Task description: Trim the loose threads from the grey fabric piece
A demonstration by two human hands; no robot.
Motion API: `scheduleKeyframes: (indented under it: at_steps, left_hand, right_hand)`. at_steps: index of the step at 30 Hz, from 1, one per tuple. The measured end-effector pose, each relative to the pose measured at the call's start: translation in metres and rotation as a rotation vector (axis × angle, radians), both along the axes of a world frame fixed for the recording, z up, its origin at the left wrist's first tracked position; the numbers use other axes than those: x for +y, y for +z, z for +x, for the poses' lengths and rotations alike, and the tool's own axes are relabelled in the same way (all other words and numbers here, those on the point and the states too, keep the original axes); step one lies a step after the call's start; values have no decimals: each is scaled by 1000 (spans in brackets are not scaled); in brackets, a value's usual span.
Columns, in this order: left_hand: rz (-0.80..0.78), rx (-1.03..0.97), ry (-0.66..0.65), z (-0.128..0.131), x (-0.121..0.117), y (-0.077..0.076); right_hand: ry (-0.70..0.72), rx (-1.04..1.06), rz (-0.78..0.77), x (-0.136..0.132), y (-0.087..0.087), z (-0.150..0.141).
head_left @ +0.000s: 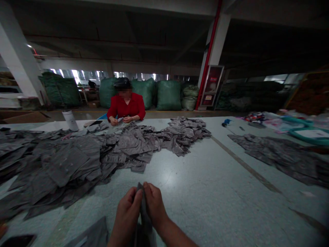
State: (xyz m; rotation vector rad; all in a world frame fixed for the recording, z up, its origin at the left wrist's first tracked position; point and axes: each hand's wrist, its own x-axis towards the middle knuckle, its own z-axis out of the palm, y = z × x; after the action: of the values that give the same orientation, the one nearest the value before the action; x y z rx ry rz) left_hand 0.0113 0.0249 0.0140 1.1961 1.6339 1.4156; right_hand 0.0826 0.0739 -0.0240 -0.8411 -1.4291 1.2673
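Grey cloth piece (146,214): limp, narrow in this view, held roughly upright between left hand (128,212) and right hand (155,206) at the near side of the pale table (195,192), upper end pinched, pointed tip projecting, lower part dim and indistinct.

At the bottom edge, your wrists and the gray cloth (145,211) between your hands are cut off. The lower-left dark object (20,240) leaves your frame. The desk (205,185) hides the seated person (127,106) below the chest, and you see the face blurred.
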Motion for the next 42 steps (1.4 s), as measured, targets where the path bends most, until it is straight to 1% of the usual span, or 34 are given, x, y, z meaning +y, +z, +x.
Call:
scheduleKeyframes:
  at_steps: [2, 3, 5, 7, 9, 13, 16, 17, 19, 20, 22, 25, 27, 28, 30, 34, 36, 39, 42]
  left_hand:
    - [2, -84, -7, 1, 2, 1]
    - [3, -78, 2, 1, 3, 0]
    - [-1, 20, -1, 0, 2, -2]
    - [-14, 145, -32, -4, 1, -4]
    - [-16, 206, -53, -8, 2, -4]
    - [7, 179, -47, -11, 6, -2]
    - [7, 204, -72, -8, 4, -4]
    - [2, 215, -78, -7, 2, -5]
    - [-12, 217, -85, -7, -1, -7]
    - [-19, 208, -82, -7, -3, -7]
    - [-35, 178, -80, -7, -5, -7]
    - [-33, 143, -79, -7, -4, -2]
    - [-16, 103, -73, -7, -3, 2]
    - [-13, 84, -60, -7, -2, 3]
    - [-2, 99, -35, -9, 0, 5]
    - [59, 322, 22, -14, 5, 2]
    - [69, 394, 44, -15, 8, -1]
    - [109, 439, 66, -16, 11, -5]
    - [155, 438, 79, -17, 10, -9]
  right_hand:
    - [13, -12, 18, 1, 3, 1]
    - [11, 3, 15, -1, 3, 2]
    - [-7, 65, -14, -7, -1, 3]
    - [-17, 126, -51, -12, -6, 3]
    - [1, 144, -68, -13, -8, 0]
    - [1, 162, -73, -12, -8, -5]
    - [13, 232, -127, -17, -16, -6]
    - [27, 225, -130, -19, -19, -5]
    - [52, 141, -90, -17, -23, -1]
    - [62, 77, -55, -14, -22, 1]
    - [83, -26, 5, -4, -14, 8]
    - [142, -57, 59, 11, 7, 18]
    - [170, -77, 108, 13, 19, 20]
    - [163, -108, 138, 12, 22, 18]
    - [103, -168, 188, 4, 22, 13]
    - [-52, -148, 176, -11, 9, -1]
    - [-76, -175, 179, -13, 7, -5]
    - [-72, -249, 222, -12, 9, -5]
    - [-113, -208, 188, -15, 7, -6]
